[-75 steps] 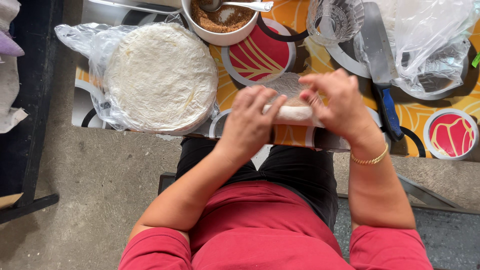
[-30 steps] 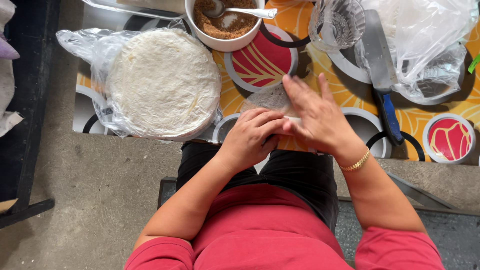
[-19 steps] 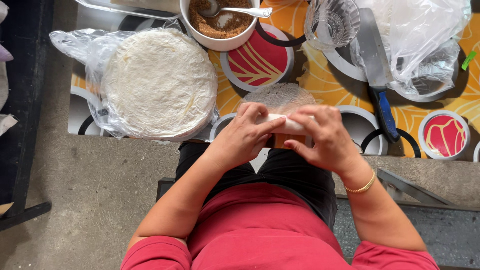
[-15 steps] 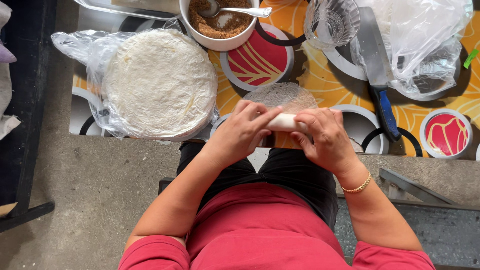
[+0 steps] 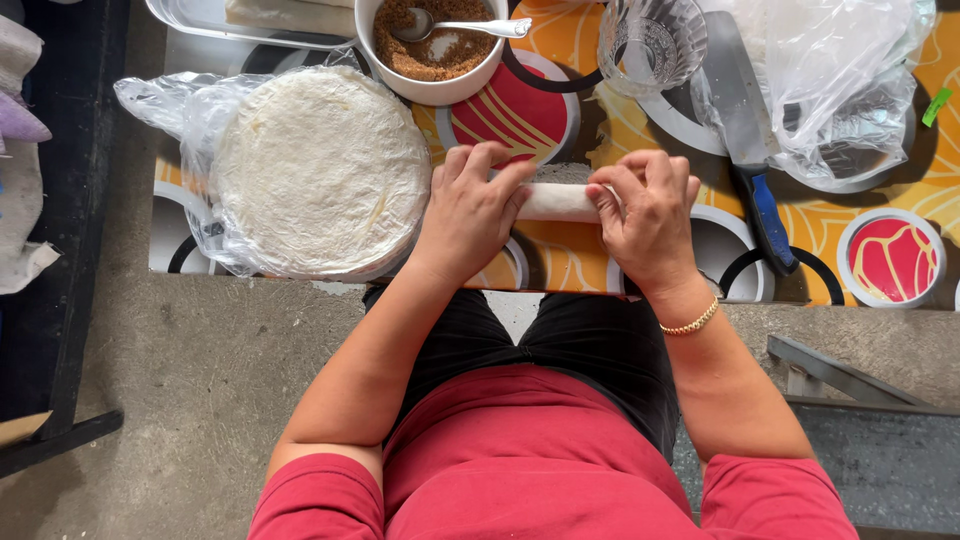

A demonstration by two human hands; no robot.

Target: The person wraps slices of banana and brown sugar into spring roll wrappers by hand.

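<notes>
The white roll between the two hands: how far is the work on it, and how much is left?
Done: the roll is already a closed tube, with no filling showing. In hand: the left hand and the right hand press on its two ends on the patterned table. Left: a stack of flat round wrappers lies in its plastic bag, and the bowl holds brown filling with a spoon.

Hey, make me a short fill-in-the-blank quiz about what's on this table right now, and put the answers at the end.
1. Both hands, the left hand and the right hand, press on a white ____ lying between them.
2. The spoon rests in a white bowl of ____ filling.
3. The knife has a ____ handle.
4. The stack of round wrappers lies on a clear plastic ____.

Answers: roll; brown; blue; bag
</notes>
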